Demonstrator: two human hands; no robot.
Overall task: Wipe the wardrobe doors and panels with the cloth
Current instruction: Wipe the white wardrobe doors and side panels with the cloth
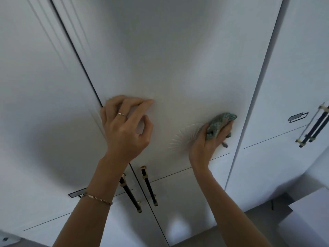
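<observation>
A tall white wardrobe door [178,59] fills the middle of the view. My right hand [208,139] grips a bunched green speckled cloth [219,124] and holds it against the right side of this door, close to its right edge. My left hand [124,125] rests against the same door near its left edge, fingers loosely bent with the fingertips touching the panel, holding nothing. It wears a ring, and a bracelet sits on the wrist.
Two black handles with gold ends [148,186] [130,193] flank the seam below my hands. Another white door [35,104] stands to the left and one [293,77] to the right, with a dark handle pair [315,127]. Grey floor [258,221] lies at the bottom right.
</observation>
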